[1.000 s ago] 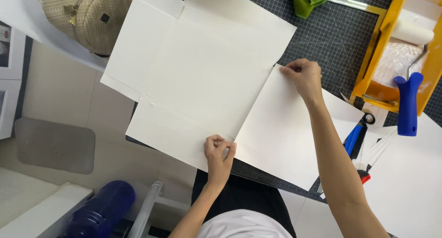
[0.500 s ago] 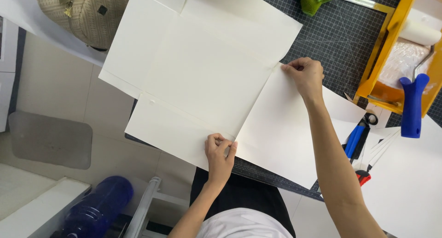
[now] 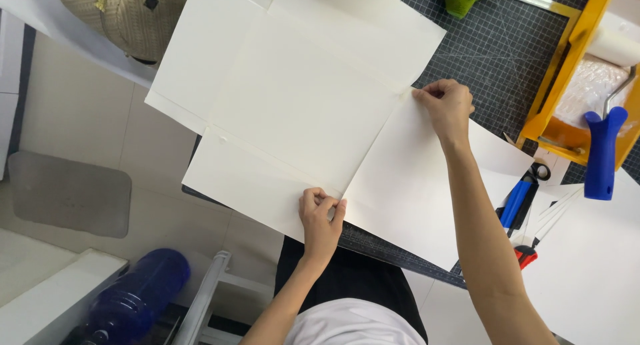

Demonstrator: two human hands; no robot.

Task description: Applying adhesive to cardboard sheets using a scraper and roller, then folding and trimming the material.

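Two hands pinch the corners of a white paper sheet on a cutting mat.

The left hand (image 3: 321, 215) is closed, thumb and fingers pinched on the near corner of the smaller paper sheet (image 3: 413, 185), where it meets the large folded sheet (image 3: 293, 105); the right hand (image 3: 448, 104) is likewise closed in a pinch on the far corner of the same sheet, knuckles bent, wrist straight; both forearms reach forward from the body, the right one stretched further; the paper is matte, smooth and off-white, the large sheet creased into square panels with flaps; both lie flat on a dark gridded cutting mat (image 3: 507, 52); to the right stand a yellow tray (image 3: 567, 72) holding a roller with a blue handle (image 3: 603, 155); a woven bag (image 3: 127, 15) sits at the far left; a blue bottle (image 3: 133, 298) lies below on the floor.
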